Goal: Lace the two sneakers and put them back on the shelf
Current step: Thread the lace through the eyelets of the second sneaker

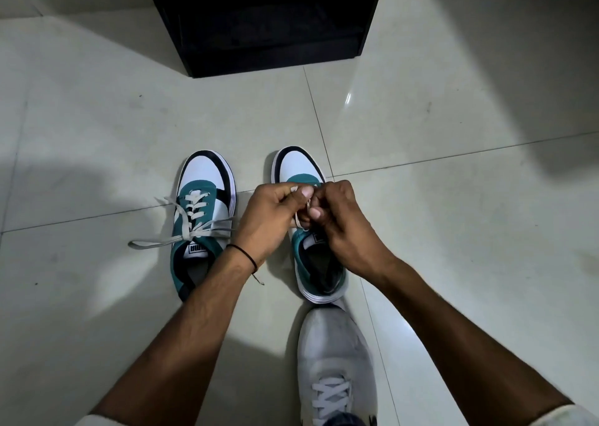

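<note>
Two white, teal and black sneakers stand side by side on the tiled floor, toes pointing away from me. The left sneaker [201, 211] has its beige lace threaded and crossed, with loose ends trailing out to both sides. Over the middle of the right sneaker [311, 257] both my hands meet. My left hand [269, 218] and my right hand [337, 221] each pinch a part of that shoe's beige lace [299, 220]. The hands hide most of its eyelets.
A black shelf unit [269, 27] stands on the floor straight ahead beyond the sneakers. My own foot in a grey laced shoe [334, 361] rests just behind the right sneaker's heel. Pale floor tiles [453, 231] spread around.
</note>
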